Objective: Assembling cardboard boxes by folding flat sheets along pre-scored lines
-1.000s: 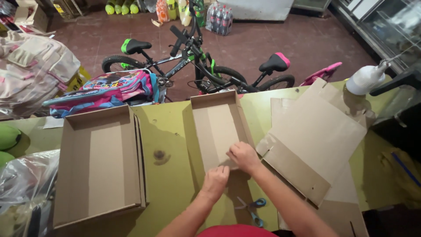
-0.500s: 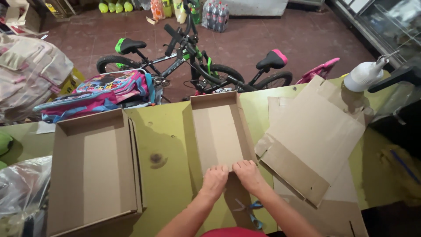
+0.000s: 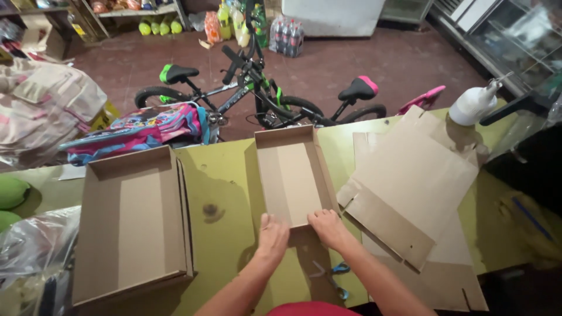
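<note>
A narrow brown cardboard box tray (image 3: 293, 175) lies on the green table (image 3: 228, 175) in the middle, its near flap folded down toward me. My left hand (image 3: 272, 237) presses flat on that near flap at its left side. My right hand (image 3: 329, 228) rests with bent fingers on the flap's right corner. Both hands touch the cardboard side by side. A pair of scissors with blue handles (image 3: 332, 275) lies on the table just below my hands, partly hidden by my right forearm.
A wider open cardboard box (image 3: 132, 225) sits at left. Flat cardboard sheets (image 3: 410, 187) lie stacked at right, with a white squeeze bottle (image 3: 473, 104) behind them. A clear plastic bag (image 3: 32, 257) is at the left edge. Bicycles (image 3: 257, 93) and a colourful backpack (image 3: 146, 129) stand beyond the table.
My right hand has come down from the box's right wall to the near flap. Both hands now lie together on that flap, which is pressed lower.
</note>
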